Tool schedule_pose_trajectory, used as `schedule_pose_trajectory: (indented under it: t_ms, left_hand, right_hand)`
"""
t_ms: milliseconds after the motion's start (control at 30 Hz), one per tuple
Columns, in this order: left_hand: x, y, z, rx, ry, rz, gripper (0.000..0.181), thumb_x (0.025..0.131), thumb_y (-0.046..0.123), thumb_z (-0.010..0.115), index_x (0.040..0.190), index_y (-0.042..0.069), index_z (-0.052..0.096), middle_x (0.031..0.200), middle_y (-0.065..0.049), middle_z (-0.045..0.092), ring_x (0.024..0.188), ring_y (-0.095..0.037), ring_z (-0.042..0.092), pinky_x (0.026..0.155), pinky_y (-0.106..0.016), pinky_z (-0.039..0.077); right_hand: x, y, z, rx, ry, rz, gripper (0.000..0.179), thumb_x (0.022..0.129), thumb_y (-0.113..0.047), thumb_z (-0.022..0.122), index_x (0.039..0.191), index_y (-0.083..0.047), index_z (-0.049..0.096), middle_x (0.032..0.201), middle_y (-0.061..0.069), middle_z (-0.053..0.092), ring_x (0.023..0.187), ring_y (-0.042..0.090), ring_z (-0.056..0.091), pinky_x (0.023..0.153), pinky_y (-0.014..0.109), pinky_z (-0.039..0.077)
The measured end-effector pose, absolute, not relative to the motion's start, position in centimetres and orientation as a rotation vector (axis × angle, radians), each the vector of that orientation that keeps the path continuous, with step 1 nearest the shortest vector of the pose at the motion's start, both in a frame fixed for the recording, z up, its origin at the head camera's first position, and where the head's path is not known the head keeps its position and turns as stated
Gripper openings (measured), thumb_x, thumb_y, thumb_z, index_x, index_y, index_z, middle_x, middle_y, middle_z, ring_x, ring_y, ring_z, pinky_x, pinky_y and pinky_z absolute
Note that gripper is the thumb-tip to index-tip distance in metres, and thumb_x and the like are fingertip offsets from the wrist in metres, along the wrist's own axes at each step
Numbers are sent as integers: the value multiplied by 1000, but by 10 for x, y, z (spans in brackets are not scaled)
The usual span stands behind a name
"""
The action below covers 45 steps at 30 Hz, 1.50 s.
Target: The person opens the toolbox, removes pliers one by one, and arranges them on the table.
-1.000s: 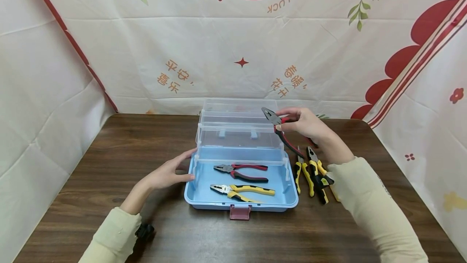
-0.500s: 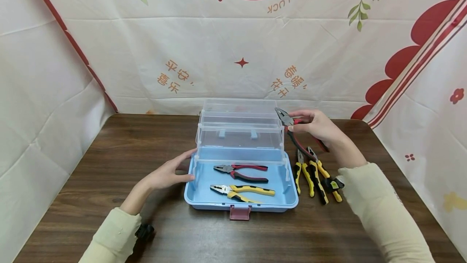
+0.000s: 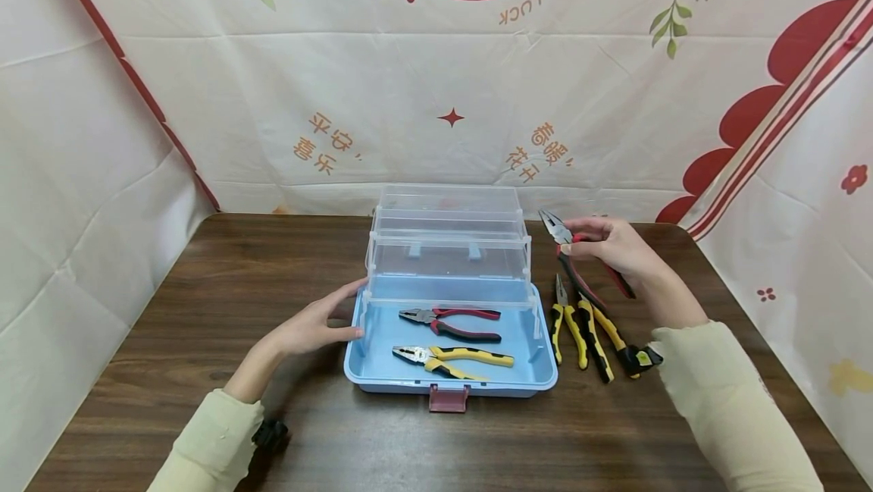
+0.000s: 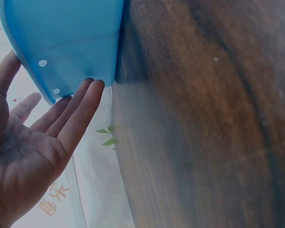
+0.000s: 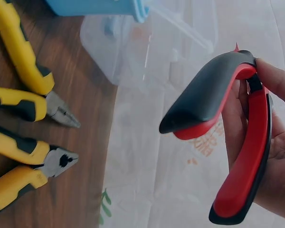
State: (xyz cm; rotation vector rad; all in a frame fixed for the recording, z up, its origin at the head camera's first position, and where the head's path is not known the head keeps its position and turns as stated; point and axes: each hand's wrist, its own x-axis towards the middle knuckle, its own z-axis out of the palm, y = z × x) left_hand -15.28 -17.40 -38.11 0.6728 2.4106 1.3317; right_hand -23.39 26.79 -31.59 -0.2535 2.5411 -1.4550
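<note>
Head view: A person's right hand [image 3: 610, 246] clamps raised red-and-black pliers [image 3: 574, 276] between thumb and fingers, above a wooden table [image 3: 204, 340] and to the right of an open blue toolbox [image 3: 395, 385]. The left hand [image 3: 307, 329], fingers apart and extended, touches the box's left side. Inside lie a second red-and-black pair [image 3: 470, 336] and yellow-and-black combination pliers [image 3: 474, 355]; yellow-and-black long-nose pliers [image 3: 574, 333] rest outside, beside another yellow-and-black pair [image 3: 593, 340].

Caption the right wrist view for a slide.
A right hand holds red pliers; two yellow pairs lie on the table near the box.
</note>
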Motion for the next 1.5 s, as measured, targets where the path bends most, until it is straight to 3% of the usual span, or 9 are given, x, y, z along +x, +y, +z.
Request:
schedule_pose_trajectory:
  t_ms: [133,367,667,833,1000,1200,1367,1500]
  left_hand:
    - [-152,-173,-379,682,2411,1332,71,82,10,63,139,4,21,139,-18,23,120,-35,31,91,-51,32]
    - [-152,-173,-381,680,2408,1344,71,82,8,62,139,4,20,139,-18,23,119,-35,32,91,-51,32]
    - [-152,-174,-381,677,2405,1346,71,82,9,63,139,4,21,139,-18,24,118,-35,33,91,-51,32]
    - [-152,-174,-381,672,2401,1346,72,82,13,64,139,5,20,139,-17,24,118,-34,33,90,-51,33]
    - [-153,-174,-382,671,2405,1342,73,82,15,64,139,5,20,139,-17,23,120,-34,31,91,-51,32]
    - [-160,-179,-398,708,2406,1364,72,83,10,63,140,8,19,141,-14,22,120,-32,30,91,-51,33]
    - [-165,-183,-409,703,2411,1351,73,83,17,63,141,16,19,141,-9,22,119,-28,33,91,-47,35]
    - [-163,-182,-406,690,2404,1358,73,83,15,63,141,15,19,142,-10,21,120,-29,32,91,-48,34]
  right_hand:
    - [-231,275,-321,-208,2535,-1494,57,77,-24,69,123,2,46,109,5,54,97,11,48,75,23,45]
    - [-228,288,-332,-127,2484,-1600,55,76,-23,71,119,1,48,88,-5,63,77,10,58,67,23,48]
    - [-222,305,-344,-56,2449,-1637,56,76,-24,70,120,1,46,89,-4,62,81,17,59,68,24,48]
    - [-221,314,-354,-8,2407,-1677,62,75,-22,71,122,5,42,88,-2,61,78,13,60,68,26,49]
    - [-221,324,-365,25,2384,-1718,50,75,-21,71,116,-4,49,84,-6,63,77,10,61,67,23,48]
    - [-221,335,-376,6,2241,-1877,29,78,-10,67,104,-16,54,83,-3,63,77,14,62,70,29,50]
    - [-219,343,-386,14,2235,-1893,25,81,-10,65,102,-18,54,83,-3,65,77,13,62,71,31,49]
    - [-218,348,-393,19,2245,-1893,26,82,-10,64,104,-17,52,82,-3,65,77,12,62,70,31,49]
